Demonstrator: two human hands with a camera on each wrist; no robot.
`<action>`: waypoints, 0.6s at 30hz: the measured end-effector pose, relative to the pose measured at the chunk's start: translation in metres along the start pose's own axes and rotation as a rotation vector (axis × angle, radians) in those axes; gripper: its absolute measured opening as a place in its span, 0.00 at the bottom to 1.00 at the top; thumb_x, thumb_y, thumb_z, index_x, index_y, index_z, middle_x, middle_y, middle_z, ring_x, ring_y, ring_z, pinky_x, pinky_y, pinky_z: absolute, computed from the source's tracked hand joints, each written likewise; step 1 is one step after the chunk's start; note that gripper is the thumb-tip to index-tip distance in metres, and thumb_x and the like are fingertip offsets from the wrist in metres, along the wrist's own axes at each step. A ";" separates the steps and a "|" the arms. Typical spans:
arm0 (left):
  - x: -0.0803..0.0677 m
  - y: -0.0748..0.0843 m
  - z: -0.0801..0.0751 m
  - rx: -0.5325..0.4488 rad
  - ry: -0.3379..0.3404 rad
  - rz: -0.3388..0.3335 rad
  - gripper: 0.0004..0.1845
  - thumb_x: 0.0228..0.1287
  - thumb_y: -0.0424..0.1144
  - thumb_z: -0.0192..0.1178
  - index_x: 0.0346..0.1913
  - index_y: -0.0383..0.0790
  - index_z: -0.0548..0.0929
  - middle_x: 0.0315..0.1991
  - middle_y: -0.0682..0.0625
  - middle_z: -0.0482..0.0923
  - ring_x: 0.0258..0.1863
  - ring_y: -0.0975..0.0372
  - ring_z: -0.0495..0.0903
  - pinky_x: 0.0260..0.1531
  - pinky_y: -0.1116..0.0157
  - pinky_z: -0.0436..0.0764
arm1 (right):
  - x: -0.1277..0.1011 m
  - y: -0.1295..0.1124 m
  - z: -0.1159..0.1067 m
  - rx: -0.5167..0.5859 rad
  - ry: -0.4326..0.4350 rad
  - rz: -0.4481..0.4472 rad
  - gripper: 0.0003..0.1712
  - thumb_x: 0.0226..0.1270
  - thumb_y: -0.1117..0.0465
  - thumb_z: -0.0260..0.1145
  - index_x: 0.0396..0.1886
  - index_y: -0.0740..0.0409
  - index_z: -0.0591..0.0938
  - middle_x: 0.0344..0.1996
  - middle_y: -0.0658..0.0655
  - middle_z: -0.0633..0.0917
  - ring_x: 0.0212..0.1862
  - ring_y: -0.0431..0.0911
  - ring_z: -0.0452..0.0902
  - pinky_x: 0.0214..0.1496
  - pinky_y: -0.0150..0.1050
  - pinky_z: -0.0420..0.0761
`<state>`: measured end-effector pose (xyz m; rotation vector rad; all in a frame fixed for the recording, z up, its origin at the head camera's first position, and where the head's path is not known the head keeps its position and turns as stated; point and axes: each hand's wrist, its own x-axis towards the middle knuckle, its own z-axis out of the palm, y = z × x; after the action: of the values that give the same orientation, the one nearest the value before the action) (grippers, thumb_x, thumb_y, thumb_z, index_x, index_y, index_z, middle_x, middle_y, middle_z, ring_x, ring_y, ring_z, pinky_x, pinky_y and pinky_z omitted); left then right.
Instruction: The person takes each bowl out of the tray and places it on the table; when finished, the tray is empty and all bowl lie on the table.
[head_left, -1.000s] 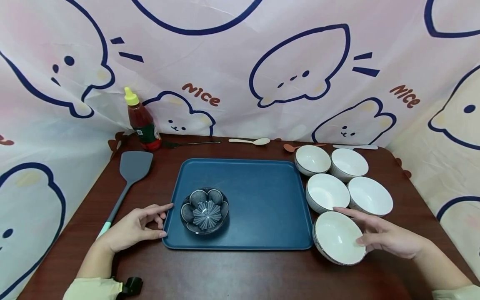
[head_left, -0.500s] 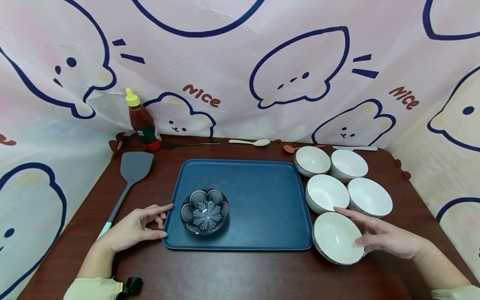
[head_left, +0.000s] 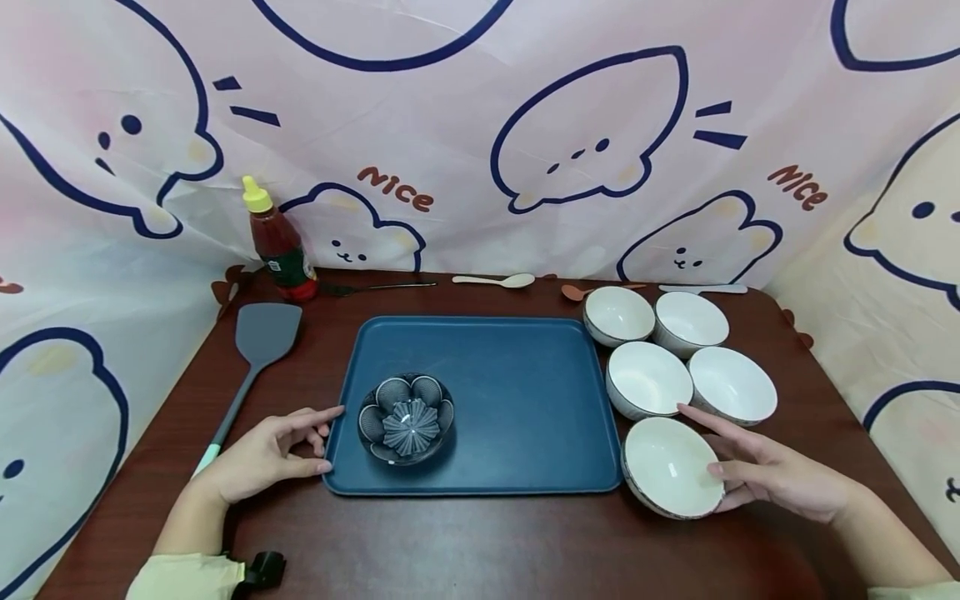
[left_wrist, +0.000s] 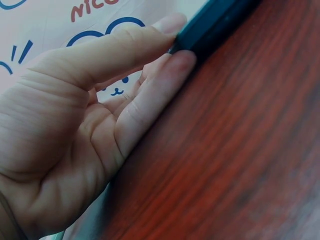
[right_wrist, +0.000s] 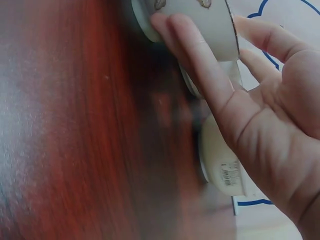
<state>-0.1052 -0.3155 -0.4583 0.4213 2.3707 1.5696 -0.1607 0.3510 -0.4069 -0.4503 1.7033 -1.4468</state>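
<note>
My left hand (head_left: 258,458) touches the left edge of a blue tray (head_left: 517,400) with thumb and index fingertips. In the left wrist view, the fingertips (left_wrist: 182,60) meet the tray's side near the table. A dark flower-shaped bowl (head_left: 410,429) sits on the tray's left half. Beside the tray's front right corner stands a white bowl (head_left: 667,462), held by my right hand (head_left: 787,479) at its right side. The thumb reaches over the rim, and other fingers lie along the patterned outer wall; its interior is hidden in the right wrist view.
Several white bowls (head_left: 648,375) stand grouped right of the tray. A grey spatula (head_left: 266,333) lies at left, near a red sauce bottle (head_left: 281,250). Along the back edge lie a dark fork (head_left: 375,287), a white spoon (head_left: 502,281), a brown spoon (head_left: 577,292) and a pale knife (head_left: 705,288).
My right index finger has shifted slightly away from the near bowl's rim. The view has drifted a little; tray, bowls and left hand keep their places.
</note>
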 end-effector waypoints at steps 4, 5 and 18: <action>0.000 -0.001 0.000 -0.007 -0.001 0.005 0.37 0.59 0.34 0.71 0.71 0.34 0.69 0.45 0.40 0.73 0.40 0.64 0.79 0.36 0.67 0.84 | -0.008 -0.010 -0.001 -0.054 0.027 -0.004 0.40 0.80 0.70 0.44 0.82 0.42 0.40 0.66 0.36 0.71 0.53 0.63 0.83 0.50 0.57 0.82; 0.000 -0.001 0.000 -0.009 -0.001 0.005 0.37 0.59 0.34 0.71 0.71 0.35 0.69 0.45 0.40 0.73 0.40 0.64 0.79 0.36 0.67 0.84 | -0.010 -0.014 -0.001 -0.068 0.030 -0.012 0.40 0.80 0.70 0.44 0.82 0.44 0.40 0.67 0.37 0.72 0.51 0.66 0.83 0.49 0.57 0.82; 0.001 0.000 0.001 -0.005 0.001 0.021 0.37 0.59 0.33 0.71 0.71 0.34 0.69 0.45 0.41 0.73 0.40 0.64 0.79 0.35 0.68 0.83 | -0.002 -0.035 -0.005 -0.031 0.044 -0.197 0.38 0.78 0.75 0.43 0.81 0.54 0.44 0.69 0.50 0.75 0.49 0.63 0.84 0.50 0.53 0.83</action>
<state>-0.1058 -0.3148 -0.4589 0.4461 2.3706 1.5845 -0.1717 0.3463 -0.3734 -0.6227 1.7578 -1.5814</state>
